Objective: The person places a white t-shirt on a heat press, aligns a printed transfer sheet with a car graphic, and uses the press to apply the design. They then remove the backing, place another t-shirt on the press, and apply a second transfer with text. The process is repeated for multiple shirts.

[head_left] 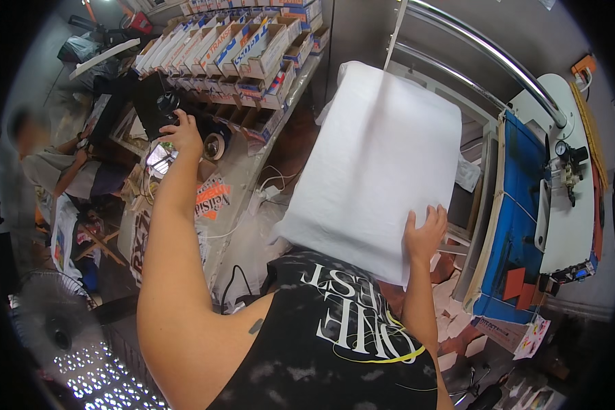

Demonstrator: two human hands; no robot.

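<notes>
A broad white cloth (389, 147) covers a flat, round-cornered board in front of me, its near edge hanging down by my waist. My right hand (427, 232) rests on the cloth's near right edge with the fingers apart. To the left, my left arm stretches out over a cluttered bench, and my left hand (182, 133) has its fingers spread and slightly bent. Its fingertips are close to a black round object (167, 104); I cannot tell whether they touch it. Beside that hand lies a small shiny item (160, 158), and a round metal-rimmed thing (214, 145) stands nearby.
Rows of open cardboard boxes (253, 51) stand on the bench's far part. White cables (273, 191) trail along its right edge. Another person (68, 160) sits at left, near a fan (58, 328). A blue framed panel (516, 225) and curved metal rail (485, 44) flank the board at right.
</notes>
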